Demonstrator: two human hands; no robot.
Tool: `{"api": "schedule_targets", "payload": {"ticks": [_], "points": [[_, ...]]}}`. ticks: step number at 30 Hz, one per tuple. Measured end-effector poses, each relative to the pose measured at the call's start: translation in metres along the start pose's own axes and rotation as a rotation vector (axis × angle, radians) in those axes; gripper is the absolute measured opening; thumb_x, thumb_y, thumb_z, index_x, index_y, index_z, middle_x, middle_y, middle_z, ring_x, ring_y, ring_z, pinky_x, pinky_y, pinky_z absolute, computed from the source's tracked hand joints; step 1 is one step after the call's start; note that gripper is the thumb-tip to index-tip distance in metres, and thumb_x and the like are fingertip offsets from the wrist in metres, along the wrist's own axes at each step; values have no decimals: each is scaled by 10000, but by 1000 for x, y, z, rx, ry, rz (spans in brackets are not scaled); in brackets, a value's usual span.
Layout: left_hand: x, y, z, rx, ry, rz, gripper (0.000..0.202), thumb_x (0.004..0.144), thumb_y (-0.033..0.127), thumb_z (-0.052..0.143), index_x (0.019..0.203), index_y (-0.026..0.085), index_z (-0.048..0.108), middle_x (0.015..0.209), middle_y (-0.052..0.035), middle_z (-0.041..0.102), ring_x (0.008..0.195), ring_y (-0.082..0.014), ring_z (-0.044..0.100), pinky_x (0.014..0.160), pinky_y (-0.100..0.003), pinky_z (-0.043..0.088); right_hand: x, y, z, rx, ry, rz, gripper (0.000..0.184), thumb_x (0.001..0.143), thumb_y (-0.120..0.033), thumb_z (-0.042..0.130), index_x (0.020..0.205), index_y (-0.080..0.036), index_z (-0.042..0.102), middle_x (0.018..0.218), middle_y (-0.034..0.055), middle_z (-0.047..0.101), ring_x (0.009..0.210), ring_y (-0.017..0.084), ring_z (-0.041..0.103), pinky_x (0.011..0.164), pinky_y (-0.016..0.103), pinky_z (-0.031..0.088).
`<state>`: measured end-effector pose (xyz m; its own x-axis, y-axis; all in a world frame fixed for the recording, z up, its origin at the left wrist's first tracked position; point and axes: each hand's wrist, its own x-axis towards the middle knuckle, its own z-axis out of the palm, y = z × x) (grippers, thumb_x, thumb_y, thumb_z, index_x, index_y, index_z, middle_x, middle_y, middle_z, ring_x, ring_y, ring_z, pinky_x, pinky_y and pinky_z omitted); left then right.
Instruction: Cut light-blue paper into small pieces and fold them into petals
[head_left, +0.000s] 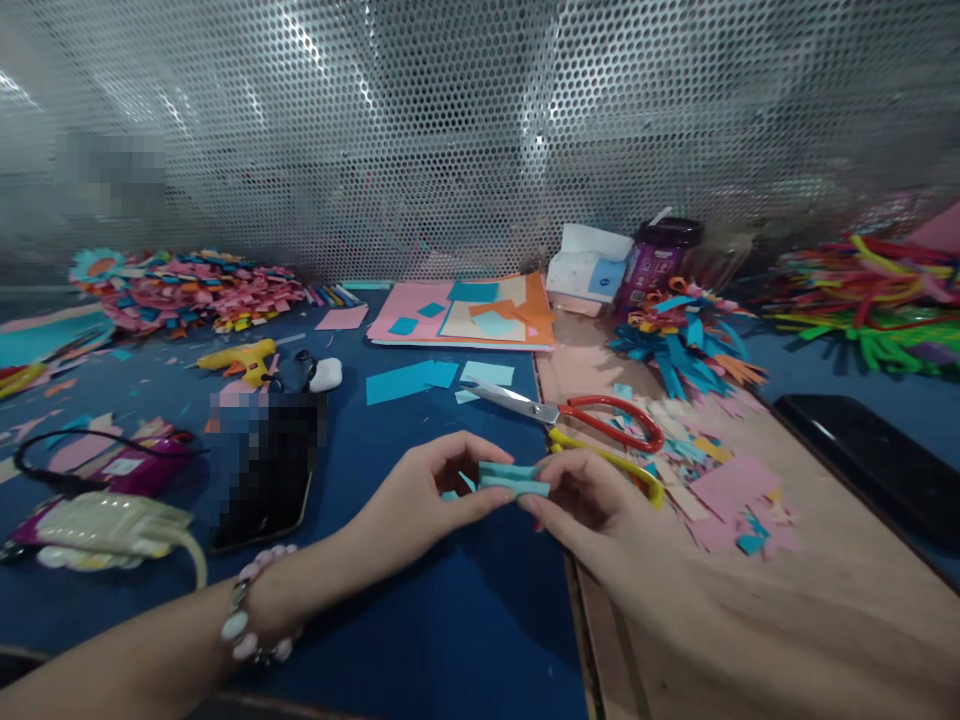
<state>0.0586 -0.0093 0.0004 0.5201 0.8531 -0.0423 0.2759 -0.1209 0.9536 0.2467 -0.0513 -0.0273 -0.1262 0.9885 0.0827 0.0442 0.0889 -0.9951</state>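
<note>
Both hands meet low in the middle of the head view, over the blue table (465, 620). Between them is a small folded teal paper strip (513, 479). My left hand (427, 495) pinches its left end between thumb and fingers. My right hand (592, 505) pinches the right end with closed fingers. A bead bracelet (251, 620) is on my left wrist. Just behind the hands lie red-handled scissors (600, 418) and a yellow-handled pair (615, 462).
Coloured paper sheets (469, 315) and teal scraps lie further back. A yellow glue gun (238, 360), a phone (270, 480) and pouches sit to the left. Heaps of cut paper fringes lie at the back left and right. A dark phone (877, 465) rests on the brown board at the right.
</note>
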Motion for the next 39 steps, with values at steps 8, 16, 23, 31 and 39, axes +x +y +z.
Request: {"api": "schedule_targets", "payload": {"ticks": [8, 16, 23, 31, 39], "points": [[-2, 3, 3, 43, 52, 22, 256, 782, 355, 654, 956, 168, 648, 939, -48, 677, 728, -127, 571, 658, -243, 448, 0, 2, 0, -49, 8, -21, 206, 834, -336, 602, 1012, -242, 556, 816, -12, 521, 721, 108, 546, 645, 245, 482], [-3, 2, 5, 46, 63, 11, 246, 785, 360, 648, 950, 180, 674, 932, -50, 693, 738, -140, 600, 646, -239, 468, 2, 0, -2, -56, -2, 4, 143, 835, -320, 603, 951, -237, 602, 780, -19, 521, 670, 92, 547, 586, 213, 499], [-2, 4, 5, 95, 102, -12, 220, 795, 370, 638, 918, 201, 705, 877, -28, 710, 733, -138, 602, 630, -227, 447, 2, 1, -2, -57, 16, 27, 153, 828, -331, 606, 935, -221, 608, 758, -18, 540, 624, 88, 559, 575, 220, 504], [-2, 4, 6, 46, 116, -20, 215, 778, 351, 657, 907, 189, 715, 898, -37, 717, 815, -168, 624, 715, -255, 466, 2, -1, -2, -63, 24, 38, 139, 829, -327, 606, 907, -212, 608, 748, -15, 552, 626, 91, 560, 563, 217, 494], [-1, 2, 5, -76, 75, -125, 270, 754, 376, 673, 931, 179, 728, 826, -43, 715, 677, -136, 607, 612, -234, 489, 4, -3, -3, -70, 5, 55, 142, 822, -335, 609, 870, -202, 600, 721, -15, 568, 592, 92, 554, 540, 223, 485]]}}
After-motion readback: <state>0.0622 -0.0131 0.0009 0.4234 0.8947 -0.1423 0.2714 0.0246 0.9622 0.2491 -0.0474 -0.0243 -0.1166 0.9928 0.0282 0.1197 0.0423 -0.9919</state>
